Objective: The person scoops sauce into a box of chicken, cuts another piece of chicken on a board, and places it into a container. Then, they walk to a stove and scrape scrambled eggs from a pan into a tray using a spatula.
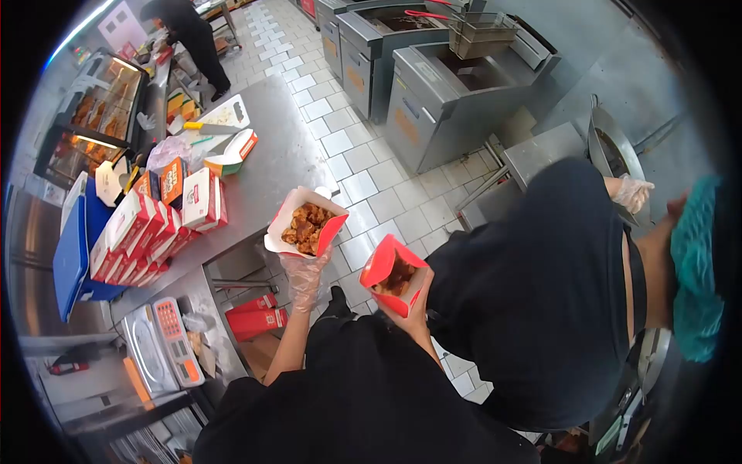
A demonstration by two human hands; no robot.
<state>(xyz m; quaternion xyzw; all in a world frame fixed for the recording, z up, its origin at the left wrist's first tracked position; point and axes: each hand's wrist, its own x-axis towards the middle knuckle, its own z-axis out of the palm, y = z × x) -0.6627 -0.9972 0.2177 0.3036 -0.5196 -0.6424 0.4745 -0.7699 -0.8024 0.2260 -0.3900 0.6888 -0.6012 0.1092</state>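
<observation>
My left hand (306, 277), in a clear plastic glove, is closed around the bottom of an open red-and-white takeout box (335, 232). Browned, sauced pieces that look like fried chicken (308, 228) fill it. In my right hand (418, 313), a second red takeout box (379, 265) is gripped from its lower right side. Its flaps stand up, and dark sauced food (398, 277) shows inside. Both boxes are held up over the floor, apart from each other, with their openings facing the camera. My right fingers are partly hidden behind the box.
To the left, a steel counter (282, 147) bears stacked red-and-white boxes (127, 228), a knife (212, 128) on a cutting board (232, 114) and a scale (174, 332). Fryers (433, 108) stand ahead. A co-worker (533, 294) is close on my right; another person (189, 35) works farther back.
</observation>
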